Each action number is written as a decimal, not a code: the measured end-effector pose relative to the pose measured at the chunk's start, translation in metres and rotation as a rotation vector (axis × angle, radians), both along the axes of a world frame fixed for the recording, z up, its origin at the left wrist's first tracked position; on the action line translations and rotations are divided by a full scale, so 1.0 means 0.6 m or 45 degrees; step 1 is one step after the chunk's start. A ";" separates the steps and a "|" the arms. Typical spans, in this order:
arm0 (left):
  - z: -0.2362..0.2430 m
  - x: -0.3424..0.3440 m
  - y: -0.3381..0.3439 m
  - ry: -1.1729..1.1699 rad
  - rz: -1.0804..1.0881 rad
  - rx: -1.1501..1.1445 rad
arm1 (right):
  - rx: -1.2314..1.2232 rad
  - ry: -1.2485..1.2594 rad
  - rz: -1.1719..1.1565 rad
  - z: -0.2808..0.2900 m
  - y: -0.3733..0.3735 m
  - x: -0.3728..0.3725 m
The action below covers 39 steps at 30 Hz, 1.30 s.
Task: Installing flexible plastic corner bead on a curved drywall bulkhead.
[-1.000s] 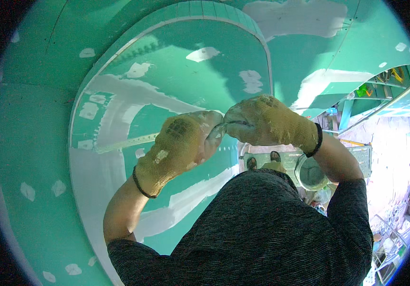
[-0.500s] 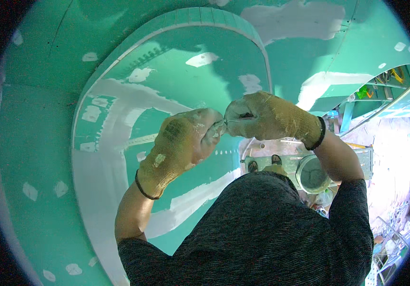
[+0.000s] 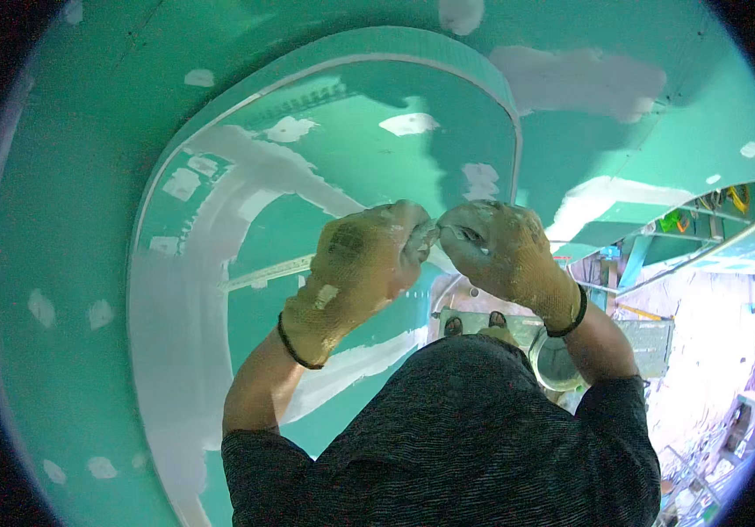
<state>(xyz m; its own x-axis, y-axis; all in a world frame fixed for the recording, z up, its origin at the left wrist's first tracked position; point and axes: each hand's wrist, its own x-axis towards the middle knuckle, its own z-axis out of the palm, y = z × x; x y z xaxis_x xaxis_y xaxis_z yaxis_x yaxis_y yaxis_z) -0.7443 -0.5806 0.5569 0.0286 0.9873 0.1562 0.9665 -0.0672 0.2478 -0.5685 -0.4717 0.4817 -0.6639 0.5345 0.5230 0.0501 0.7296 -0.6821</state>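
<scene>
My left hand [image 3: 369,259] and my right hand [image 3: 492,250], both in tan knitted gloves smeared with pale compound, are raised together in front of me with curled fingers. Their fingertips meet around something thin and small that I cannot make out. Beyond them is a green board surface [image 3: 369,132] with white filler patches, inside a raised curved rim [image 3: 379,46]. A pale perforated strip [image 3: 265,274] runs across it to the left of my hands.
My sandalled feet [image 3: 475,323] stand on a metal platform [image 3: 650,347] beside a round bucket [image 3: 551,367]. At the right are green shelving recesses [image 3: 693,224] with yellow and green items, a bright floor [image 3: 702,395] and metal frames [image 3: 702,479] at the lower right.
The view has shifted, so the panel sits lower and farther right. My closed hands stay together, moving slightly rightward in the picture with small finger movements.
</scene>
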 end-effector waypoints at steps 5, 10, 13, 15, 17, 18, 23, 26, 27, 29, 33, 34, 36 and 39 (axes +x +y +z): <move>-0.028 -0.043 -0.013 0.056 0.103 0.087 | -0.143 0.057 -0.219 0.010 0.014 0.015; 0.007 -0.039 -0.034 -0.315 0.469 0.073 | -0.594 0.168 -0.365 0.021 0.048 0.061; 0.014 -0.060 -0.033 -0.674 0.499 0.096 | -0.768 0.246 -0.396 0.017 0.055 0.057; 0.026 -0.055 -0.034 -0.806 0.507 0.087 | -0.828 0.158 -0.393 0.009 0.055 0.059; 0.032 -0.056 -0.033 -0.933 0.505 0.071 | -0.878 0.245 -0.312 -0.003 0.056 0.050; 0.030 -0.054 -0.032 -1.010 0.486 0.094 | -0.929 0.315 -0.233 -0.008 0.055 0.051; 0.038 -0.030 -0.034 -0.982 0.517 0.159 | -0.919 0.202 -0.089 0.008 0.043 0.011; 0.009 -0.034 -0.040 -1.083 0.489 0.238 | -0.777 0.129 0.091 0.050 0.026 -0.022; -0.001 -0.035 -0.039 -0.807 0.300 0.327 | -0.758 0.132 0.128 0.058 0.023 -0.032; -0.015 -0.027 -0.040 -0.444 0.190 0.418 | -0.530 0.045 -0.047 0.080 -0.003 -0.052; -0.035 -0.011 -0.042 -0.369 0.326 0.498 | -0.835 0.047 -0.032 0.066 -0.018 -0.082; -0.040 -0.011 -0.044 -0.360 0.351 0.521 | -0.813 0.076 -0.053 0.062 -0.023 -0.087; -0.047 -0.017 -0.048 -0.381 0.399 0.424 | -0.832 0.080 -0.003 0.057 -0.024 -0.096; -0.043 -0.024 -0.057 -0.447 0.400 0.364 | -0.632 0.072 -0.026 0.052 -0.030 -0.106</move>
<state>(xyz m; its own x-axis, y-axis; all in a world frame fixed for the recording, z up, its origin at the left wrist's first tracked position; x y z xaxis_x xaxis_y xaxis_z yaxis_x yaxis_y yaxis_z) -0.7585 -0.6145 0.5311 -0.3625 0.8569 0.3665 0.8135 0.0990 0.5731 -0.6321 -0.4898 0.5130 -0.6288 0.7405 0.2371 0.0139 0.3156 -0.9488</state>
